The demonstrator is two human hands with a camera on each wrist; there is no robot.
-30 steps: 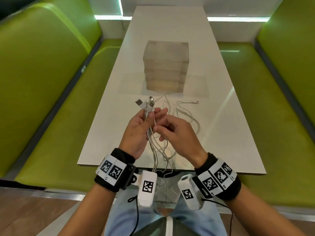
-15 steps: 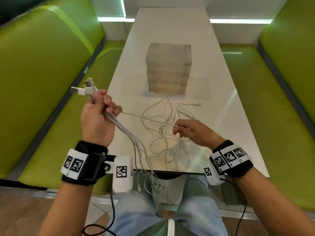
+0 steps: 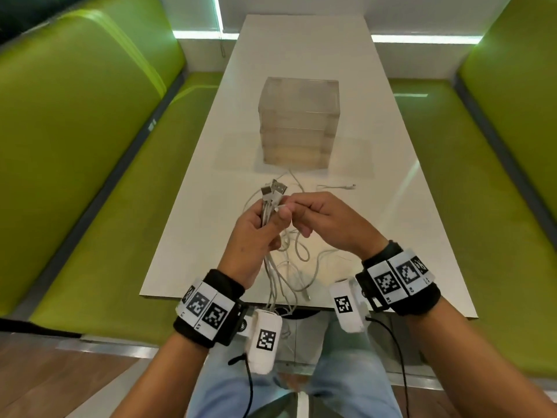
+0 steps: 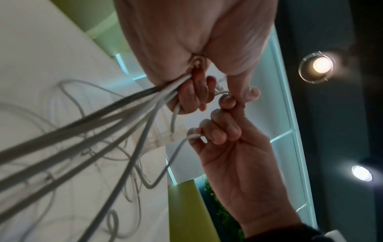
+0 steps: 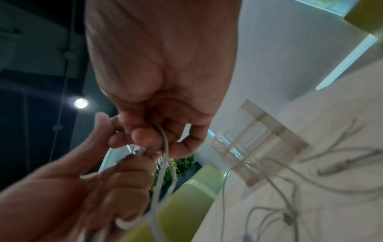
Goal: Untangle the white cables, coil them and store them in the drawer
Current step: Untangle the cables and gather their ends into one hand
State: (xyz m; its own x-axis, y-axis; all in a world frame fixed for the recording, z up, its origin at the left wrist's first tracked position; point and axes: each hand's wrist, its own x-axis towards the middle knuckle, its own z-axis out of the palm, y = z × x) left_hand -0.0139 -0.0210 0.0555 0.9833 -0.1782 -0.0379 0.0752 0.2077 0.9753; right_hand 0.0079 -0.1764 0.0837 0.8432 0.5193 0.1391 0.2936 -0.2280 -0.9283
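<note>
Currently left hand [image 3: 256,230] grips the bundle of cables [image 3: 266,212] upright, plugs up, tails falling over the near desk [image 3: 193,236] edge; right hand [image 3: 325,224] pinches one cable end against the bundle's top, just right of it. Loose loops lie on the desk under and beyond both hands, long axis toward the drawer [image 3: 298,122], which stands closed farther back. Judgement: tangled loops between grip and drawer could snag the next pull.

Both hands [image 5: 149,131] pinching white cables [image 5: 163,163], more loose on the table [image 5: 331,221] near clear drawers [image 5: 259,147]
</note>
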